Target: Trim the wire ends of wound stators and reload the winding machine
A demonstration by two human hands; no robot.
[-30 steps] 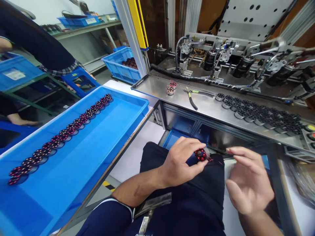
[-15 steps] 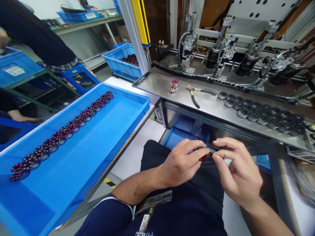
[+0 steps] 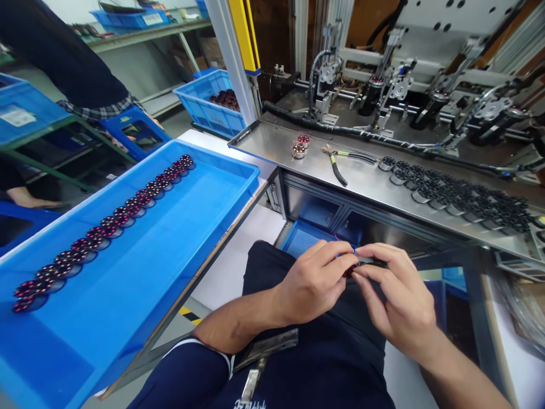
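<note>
Above my lap, my left hand (image 3: 313, 278) is closed around a small motor stator wound with red wire (image 3: 349, 271). The fingers hide most of it; a bit of red winding and a thin wire show at the fingertips. My right hand (image 3: 400, 301) meets it from the right, thumb and fingers pinched at the stator's edge. Whatever lies between the right fingertips is mostly covered. In the blue tray (image 3: 200, 238) on the left, a long row of wound stators (image 3: 123, 216) runs diagonally.
On the metal ledge ahead are two wound stators (image 3: 299, 150), cutting pliers with green-black handles (image 3: 338, 167) and many dark cylindrical parts (image 3: 451, 193). Machine fixtures (image 3: 374, 94) stand behind. A blue bin (image 3: 208, 116) holds reddish-brown parts. Another person (image 3: 63, 57) is at the upper left.
My right hand has moved left, and its fingertips have closed in against the stator. My left hand keeps its hold in nearly the same place.
</note>
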